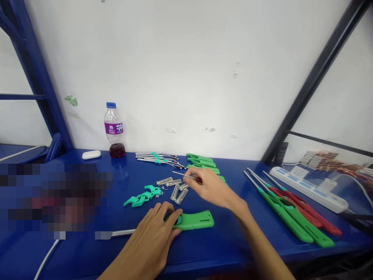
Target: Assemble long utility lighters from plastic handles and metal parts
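My left hand (pixel 151 235) is closed around the trigger end of a green long-reach lighter (pixel 198 220), which lies on the blue table. The lighter's metal tube (pixel 124 232) sticks out to the left of my wrist. In my right hand (pixel 211 188) is a thin screwdriver (pixel 180 174), its shaft pointing left and its handle mostly hidden in my fist. Below that tip lie several clear fuel tanks (pixel 175 192). Teal triggers (pixel 142 197) and tiny metal bits are heaped to their left. Behind my right hand are green handle shells (pixel 202 159), partly covered.
Metal lighter tubes with wires (pixel 157 158) lie near the wall, by a drink bottle (pixel 114 132) and a white case (pixel 91 154). Assembled green lighters (pixel 287 217) and red lighters (pixel 317 217) lie at right, beside a power strip (pixel 309 190). The left side is pixelated.
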